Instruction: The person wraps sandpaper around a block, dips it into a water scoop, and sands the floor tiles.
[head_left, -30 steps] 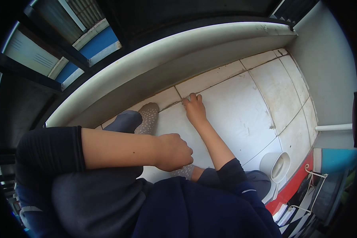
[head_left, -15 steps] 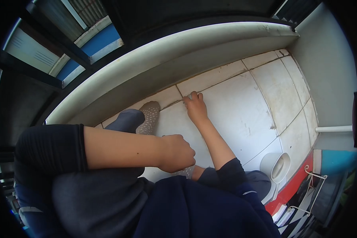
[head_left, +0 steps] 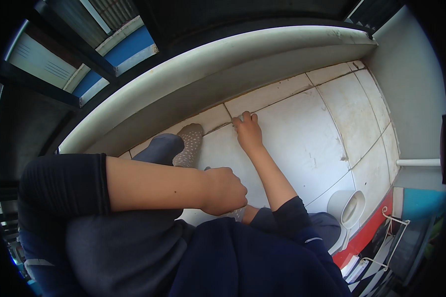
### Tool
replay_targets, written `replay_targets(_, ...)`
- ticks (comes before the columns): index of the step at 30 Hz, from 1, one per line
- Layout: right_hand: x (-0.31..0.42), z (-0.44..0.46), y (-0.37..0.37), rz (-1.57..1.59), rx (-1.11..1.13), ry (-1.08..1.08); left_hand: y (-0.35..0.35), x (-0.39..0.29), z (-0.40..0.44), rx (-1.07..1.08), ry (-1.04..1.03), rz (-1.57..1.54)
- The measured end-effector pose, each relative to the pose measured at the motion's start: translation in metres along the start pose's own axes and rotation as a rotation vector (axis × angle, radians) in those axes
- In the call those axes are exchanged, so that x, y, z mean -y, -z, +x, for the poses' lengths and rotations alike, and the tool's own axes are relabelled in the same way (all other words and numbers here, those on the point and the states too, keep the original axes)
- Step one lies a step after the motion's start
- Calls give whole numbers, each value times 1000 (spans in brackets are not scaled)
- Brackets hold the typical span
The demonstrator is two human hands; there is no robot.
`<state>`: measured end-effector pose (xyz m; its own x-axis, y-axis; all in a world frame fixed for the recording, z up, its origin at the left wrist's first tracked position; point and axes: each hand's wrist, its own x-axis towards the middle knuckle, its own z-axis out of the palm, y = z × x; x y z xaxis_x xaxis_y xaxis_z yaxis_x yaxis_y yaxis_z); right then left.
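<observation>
My left hand [head_left: 226, 190] is curled into a fist above my lap, back of the hand upward. Whatever its fingers may hold is hidden beneath. Farther out, my right hand [head_left: 249, 132] reaches down to the white tiled floor [head_left: 297, 128], its bent fingertips at a dark grout line. A small greyish bit shows between those fingers, too small to name. Left of the right hand rests my foot in a dotted grey-brown sock [head_left: 189, 146]. Part of a second sock [head_left: 239, 214] shows below my left fist.
A low pale ledge [head_left: 223, 59] curves along the far side, with a dark metal frame above it. On the right, a white cup-like container [head_left: 346, 207] stands on the tiles by my knee. Beyond it are a red edge [head_left: 364, 240] and a cream wire rack [head_left: 395, 232].
The whole view has shifted slightly. Both hands keep nearly the same pose, the right one still at the grout line.
</observation>
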<state>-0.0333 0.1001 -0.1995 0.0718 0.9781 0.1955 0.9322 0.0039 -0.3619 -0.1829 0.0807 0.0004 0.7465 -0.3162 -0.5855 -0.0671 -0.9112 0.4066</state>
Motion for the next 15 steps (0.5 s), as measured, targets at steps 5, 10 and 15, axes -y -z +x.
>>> replay_targets(5,-9,-34,8,-29,-37,99,1,1,-3,-48,-13,-7)
replay_targets(10,-13,-81,32,-3,37,105,-9,8,-6,-30,-1,-14)
replay_targets(15,-6,-26,6,-37,-55,89,-2,2,-1,-56,-24,14)
